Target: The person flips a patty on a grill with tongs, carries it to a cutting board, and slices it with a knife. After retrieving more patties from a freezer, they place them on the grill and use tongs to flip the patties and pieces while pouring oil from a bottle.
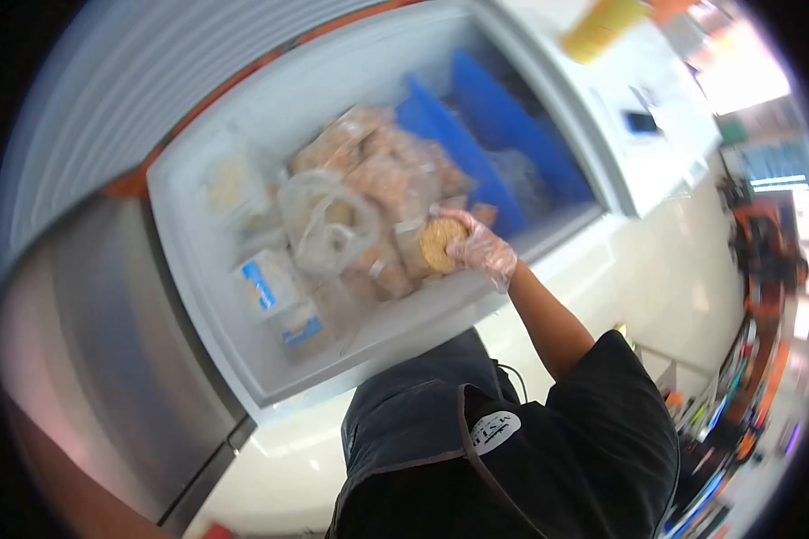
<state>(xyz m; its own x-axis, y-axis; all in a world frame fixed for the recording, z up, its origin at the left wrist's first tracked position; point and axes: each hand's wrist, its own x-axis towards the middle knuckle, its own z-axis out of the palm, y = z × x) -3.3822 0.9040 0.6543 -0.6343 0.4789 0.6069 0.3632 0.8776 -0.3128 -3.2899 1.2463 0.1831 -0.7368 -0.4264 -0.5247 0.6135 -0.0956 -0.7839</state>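
Observation:
My right hand (484, 251), in a clear plastic glove, grips a round, flat, golden breaded patty (440, 245) by its edge. It is over the front part of an open chest freezer (214, 355). Just beyond the patty lie plastic bags of pinkish-brown frozen food (388, 171), blurred. A whitish, crumpled plastic bag (328, 256) rests left of the patty, its contents hard to make out. My left forearm (85, 476) shows at the lower left edge; the hand itself is outside the picture.
Blue dividers (458, 135) stand at the freezer's right end. White packs with blue labels (274, 283) lie at its left front. A stainless steel surface (108, 305) adjoins on the left. A yellow container (604, 29) and a dark phone-like object (641, 122) are at the upper right.

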